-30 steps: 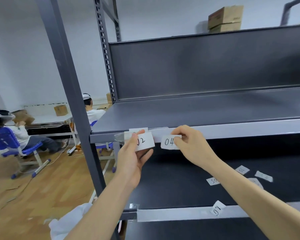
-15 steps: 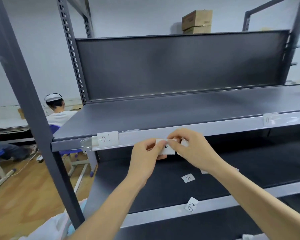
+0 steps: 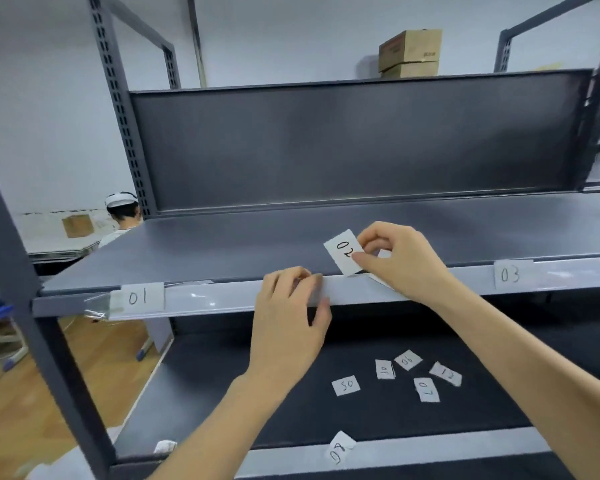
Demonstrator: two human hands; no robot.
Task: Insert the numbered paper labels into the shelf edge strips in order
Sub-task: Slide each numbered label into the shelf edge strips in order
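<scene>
My right hand [image 3: 397,261] pinches the white paper label "02" [image 3: 344,252], tilted, just above the clear edge strip [image 3: 222,299] of the upper shelf; a second slip peeks out under its fingers. My left hand [image 3: 288,317] presses its fingertips on the strip's top lip, just left of that label. Label "01" [image 3: 142,296] sits in the strip at the left end, and label "03" [image 3: 511,274] sits in it at the right. Several loose numbered labels [image 3: 407,377] lie on the lower shelf. Label "09" [image 3: 339,447] leans on the lower strip.
Grey uprights [image 3: 21,271] frame the rack on the left. Cardboard boxes [image 3: 411,53] stand on top behind the back panel [image 3: 354,140]. A seated person [image 3: 122,216] is in the background at the left, above a wooden floor.
The view has swung right along the shelf. Label "02" has passed from my left hand to my right and risen above the strip. My left hand now rests on the strip.
</scene>
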